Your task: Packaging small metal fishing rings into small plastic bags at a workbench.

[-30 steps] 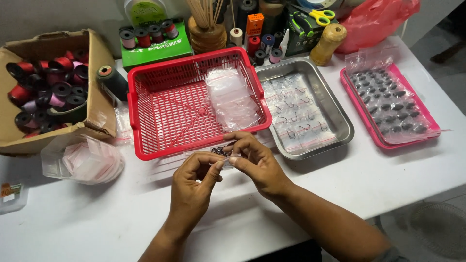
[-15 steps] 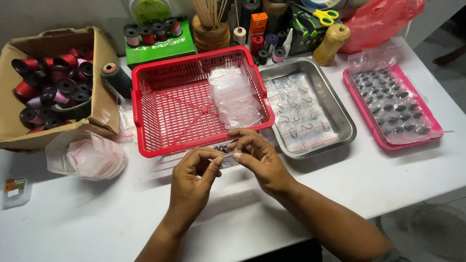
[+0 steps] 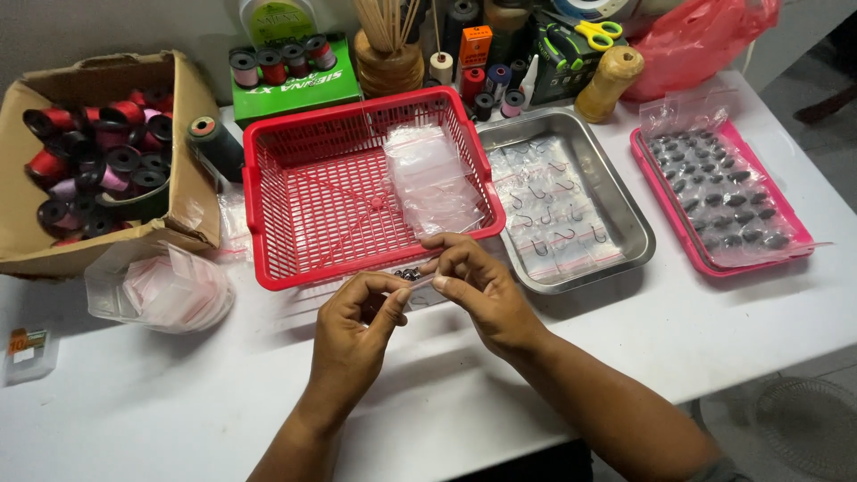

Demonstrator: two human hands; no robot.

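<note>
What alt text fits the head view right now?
Two hands, left hand and right hand, pinch a small clear bag over a white table, just in front of a red basket. A steel tray sits right of the basket.

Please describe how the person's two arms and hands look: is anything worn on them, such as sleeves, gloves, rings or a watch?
Both forearms are bare down to the wrist. The left hand and right hand wear no gloves, and no ring, watch or bracelet shows. The fingernails are short and unpainted. Only near the right elbow, at the picture's bottom edge, a bit of grey-green sleeve appears.
</note>
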